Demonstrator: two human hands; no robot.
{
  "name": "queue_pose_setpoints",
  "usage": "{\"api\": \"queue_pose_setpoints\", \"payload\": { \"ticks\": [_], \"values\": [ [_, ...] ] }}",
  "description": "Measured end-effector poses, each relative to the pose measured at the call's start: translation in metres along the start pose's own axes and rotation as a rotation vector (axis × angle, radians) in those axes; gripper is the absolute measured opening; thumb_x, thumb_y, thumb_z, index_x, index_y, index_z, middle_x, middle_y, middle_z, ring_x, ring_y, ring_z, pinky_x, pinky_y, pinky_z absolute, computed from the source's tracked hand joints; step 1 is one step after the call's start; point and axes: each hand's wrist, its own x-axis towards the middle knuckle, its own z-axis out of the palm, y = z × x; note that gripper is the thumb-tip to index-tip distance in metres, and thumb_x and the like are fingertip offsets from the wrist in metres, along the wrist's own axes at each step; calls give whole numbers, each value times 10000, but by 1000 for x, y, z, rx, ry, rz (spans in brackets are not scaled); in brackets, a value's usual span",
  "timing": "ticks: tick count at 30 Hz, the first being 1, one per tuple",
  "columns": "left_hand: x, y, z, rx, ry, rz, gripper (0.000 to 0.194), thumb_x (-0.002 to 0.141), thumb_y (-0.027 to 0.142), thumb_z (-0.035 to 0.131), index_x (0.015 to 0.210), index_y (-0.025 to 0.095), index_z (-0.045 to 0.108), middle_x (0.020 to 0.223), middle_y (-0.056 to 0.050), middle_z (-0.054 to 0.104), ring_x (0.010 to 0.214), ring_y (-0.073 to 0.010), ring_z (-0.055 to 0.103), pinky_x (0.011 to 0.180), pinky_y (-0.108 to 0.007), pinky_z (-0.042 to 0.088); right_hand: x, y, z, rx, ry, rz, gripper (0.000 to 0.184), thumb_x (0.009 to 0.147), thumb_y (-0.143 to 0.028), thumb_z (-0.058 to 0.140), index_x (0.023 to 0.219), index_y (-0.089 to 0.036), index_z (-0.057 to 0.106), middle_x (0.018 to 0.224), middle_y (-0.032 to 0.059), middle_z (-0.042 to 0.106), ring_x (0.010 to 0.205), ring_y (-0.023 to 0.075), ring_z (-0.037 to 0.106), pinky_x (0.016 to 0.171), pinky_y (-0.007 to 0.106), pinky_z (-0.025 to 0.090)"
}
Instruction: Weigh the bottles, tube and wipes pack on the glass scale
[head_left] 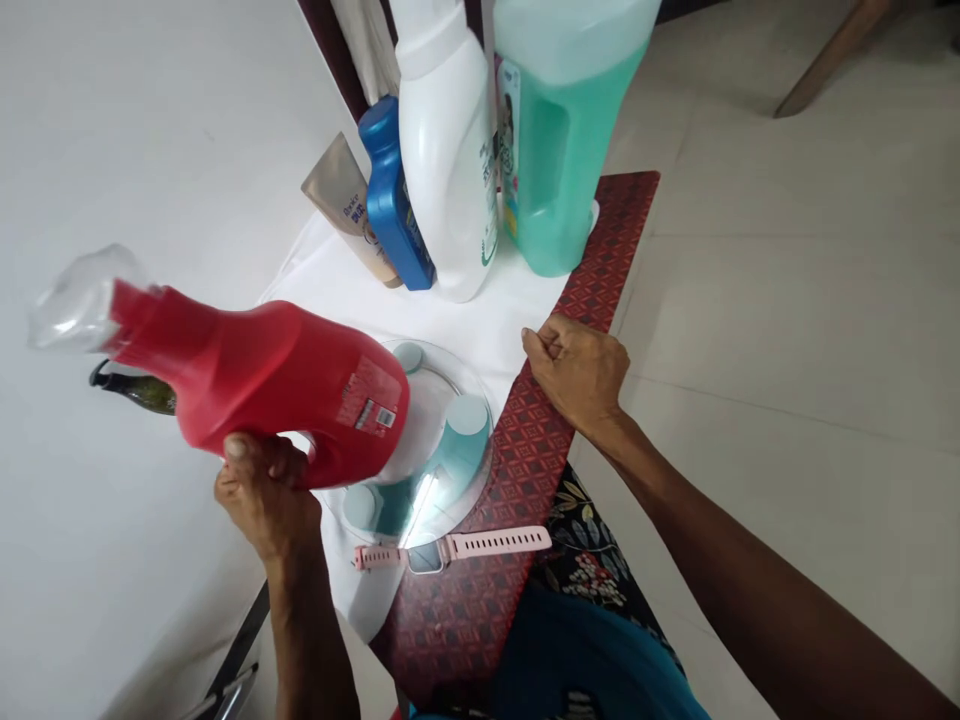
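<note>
The left hand [264, 500] is closed around the handle of a red plastic bottle [277, 370], which lies tipped well over on its side, its neck and blurred clear cap [81, 300] toward the left and its base toward the right. A barcode label shows near the base. In this view the bottle overlaps part of a round glass scale [459, 465] with teal markings. The right hand [581, 370] is curled into a loose fist at the right edge of the red-patterned table [536, 435]; whether it encloses anything cannot be told. A white cloth [517, 300] covers the table's left part. Toward the near corner, just beside the scale, a smartwatch [426, 556] with a pink strap lies across the border between cloth and red surface. Toward the far edge stand, from left to right, a leaning tan squeeze tube [351, 212], a blue bottle [397, 205], a white bottle [446, 150] with a handle and a large clear bottle of green liquid [546, 170], the last nearest the far right corner. A dark green object [142, 392] is partly hidden behind the red bottle.
</note>
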Motion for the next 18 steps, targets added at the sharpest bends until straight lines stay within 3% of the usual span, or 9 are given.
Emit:
{"api": "queue_pose_setpoints", "payload": {
  "ticks": [7, 12, 18],
  "values": [
    [92, -28, 54, -11, 173, 26, 662, 847, 709, 772, 685, 254, 319, 604, 55, 257, 502, -91, 247, 441, -280, 201, 0, 2, 1, 31, 23, -23, 341, 943, -386, 616, 690, -252, 430, 675, 30, 608, 650, 184, 500, 664, 339, 245],
    [147, -78, 100, 132, 83, -83, 591, 1036, 762, 484, 782, 281, 253, 634, 51, 254, 513, -90, 297, 470, -303, 279, 0, 3, 0, 45, 27, -48, 336, 943, -409, 586, 690, -249, 436, 685, 40, 625, 648, 183, 522, 662, 330, 254],
    [165, -126, 141, 263, -60, -87, 661, 1000, 901, 115, 781, 286, 218, 639, 25, 366, 612, -118, 565, 510, -318, 341, -1, 4, 1, 65, 51, -48, 353, 919, -450, 565, 664, -248, 431, 645, 34, 603, 622, 174, 494, 645, 322, 256]
  ]
}}
